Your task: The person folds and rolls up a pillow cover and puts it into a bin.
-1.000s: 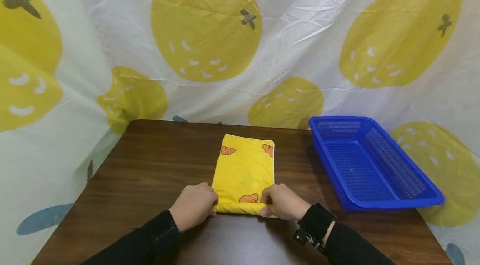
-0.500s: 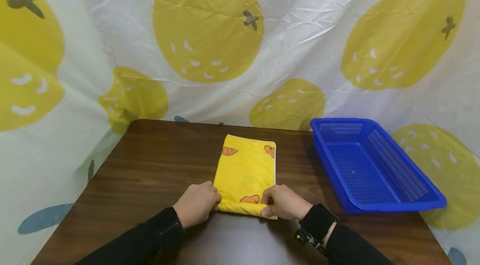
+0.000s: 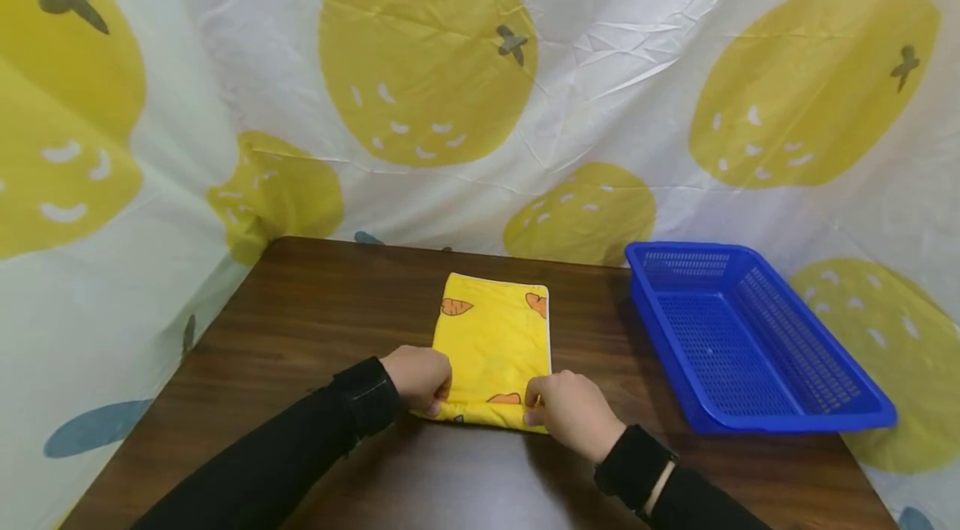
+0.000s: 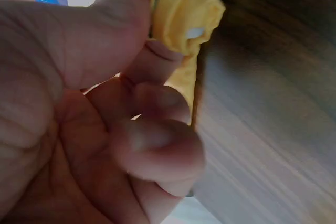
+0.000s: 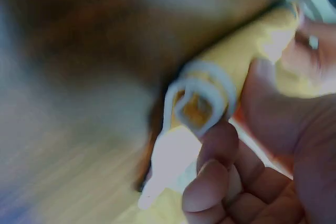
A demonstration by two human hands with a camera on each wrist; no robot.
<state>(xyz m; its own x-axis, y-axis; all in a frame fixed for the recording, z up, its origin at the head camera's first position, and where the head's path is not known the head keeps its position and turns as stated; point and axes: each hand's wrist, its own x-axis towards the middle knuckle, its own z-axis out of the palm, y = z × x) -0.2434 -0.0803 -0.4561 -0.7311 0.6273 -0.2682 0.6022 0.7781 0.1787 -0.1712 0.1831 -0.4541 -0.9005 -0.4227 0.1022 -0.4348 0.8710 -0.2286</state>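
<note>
A yellow cloth (image 3: 491, 338) with a carrot print and a white border lies flat on the table, its near end rolled into a narrow tube (image 3: 483, 414). My left hand (image 3: 420, 376) holds the tube's left end; in the left wrist view, thumb and index finger pinch the layered yellow roll (image 4: 184, 14), while the other fingers curl below. At the right end, my right hand (image 3: 573, 409) pinches the roll between thumb and fingers. The right wrist view, partly blurred, shows the white-edged spiral (image 5: 202, 106) at that end. The roll's underside is hidden.
A blue perforated plastic basket (image 3: 731, 347) stands at the right of the dark wooden table (image 3: 322, 305), with no contents visible. A white curtain (image 3: 585, 105) printed with yellow fruit hangs behind the table and along its sides.
My left hand has turned, its wrist and sleeve shifting forward and right. A small dark print patch now shows on the roll. The right hand keeps its hold nearly in place; the view shifts slightly.
</note>
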